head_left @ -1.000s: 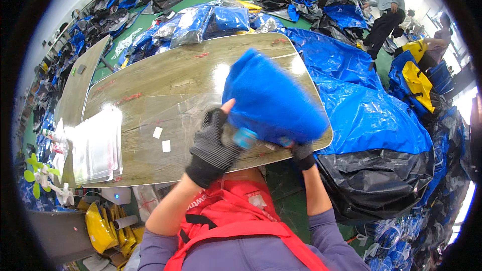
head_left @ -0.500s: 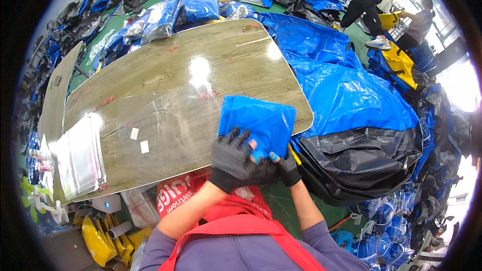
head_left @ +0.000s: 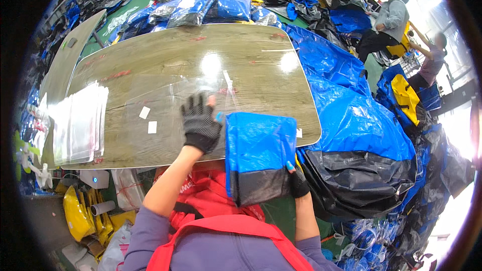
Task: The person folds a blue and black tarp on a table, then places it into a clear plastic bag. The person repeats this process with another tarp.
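A folded blue and black tarpaulin bag [head_left: 261,143] overhangs the near edge of the wood-patterned table [head_left: 150,52], its blue half away from me and its black half toward me. My right hand [head_left: 298,180], in a black glove with bare fingertips, grips the right edge, thumb on top and the other fingers hidden beneath. To the left of the bag, my gloved left hand [head_left: 202,125] hovers over the tabletop with fingers spread and nothing in it. A clear plastic sleeve [head_left: 168,95] lies just beyond that hand, with two small white labels [head_left: 144,112] near it.
A stack of clear sleeves [head_left: 80,120] covers the table's left end. Close on the right bulges a large blue and black tarpaulin heap [head_left: 356,135]. Wrapped blue packages [head_left: 201,7] line the far edge. Two people [head_left: 389,22] are at the far right, by yellow material.
My left hand has let go of the folded bag and moved left, opening. The bag has come nearer to me, showing its black half. My view has shifted.
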The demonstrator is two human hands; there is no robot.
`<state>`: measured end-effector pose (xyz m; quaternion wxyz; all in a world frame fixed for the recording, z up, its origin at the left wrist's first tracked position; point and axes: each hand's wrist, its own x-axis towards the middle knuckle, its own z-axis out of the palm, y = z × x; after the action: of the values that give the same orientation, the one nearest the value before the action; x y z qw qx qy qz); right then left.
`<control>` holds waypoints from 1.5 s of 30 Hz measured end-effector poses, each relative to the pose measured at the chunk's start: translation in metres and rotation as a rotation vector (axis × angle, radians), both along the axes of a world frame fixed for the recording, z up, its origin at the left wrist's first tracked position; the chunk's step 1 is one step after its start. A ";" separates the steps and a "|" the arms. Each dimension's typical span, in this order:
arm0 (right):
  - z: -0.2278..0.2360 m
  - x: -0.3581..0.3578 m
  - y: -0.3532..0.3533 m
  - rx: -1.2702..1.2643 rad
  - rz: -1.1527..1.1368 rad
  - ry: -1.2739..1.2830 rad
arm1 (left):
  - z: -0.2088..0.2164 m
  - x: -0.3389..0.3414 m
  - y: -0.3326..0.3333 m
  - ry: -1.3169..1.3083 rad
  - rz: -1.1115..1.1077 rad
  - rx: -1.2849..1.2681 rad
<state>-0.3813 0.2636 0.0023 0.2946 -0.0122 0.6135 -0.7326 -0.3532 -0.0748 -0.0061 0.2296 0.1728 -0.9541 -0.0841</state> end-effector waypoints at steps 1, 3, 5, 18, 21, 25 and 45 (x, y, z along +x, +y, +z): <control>0.000 0.002 0.004 0.002 -0.046 -0.077 | 0.006 0.018 -0.019 -0.248 -0.020 0.030; -0.003 0.002 0.009 -0.016 -0.057 -0.109 | 0.020 0.051 -0.059 -0.238 -0.379 -0.058; -0.006 0.000 0.009 -0.022 -0.069 -0.105 | 0.029 0.069 -0.089 -0.358 -0.564 -0.067; 0.018 -0.058 -0.013 0.248 0.188 0.047 | -0.020 0.064 -0.047 -0.034 -0.243 0.219; 0.012 -0.063 -0.009 0.244 0.233 0.051 | -0.014 0.065 -0.050 0.010 -0.275 0.161; 0.012 -0.074 -0.005 0.271 0.286 0.153 | -0.017 0.062 -0.050 0.011 -0.226 0.240; 0.000 -0.058 -0.208 -0.022 0.642 0.160 | 0.050 0.137 -0.067 0.045 -0.220 0.395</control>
<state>-0.4394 0.0558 0.0025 0.4614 -0.2656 0.5916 -0.6055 -0.2164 -0.1414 0.0442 0.2020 0.1076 -0.9268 -0.2977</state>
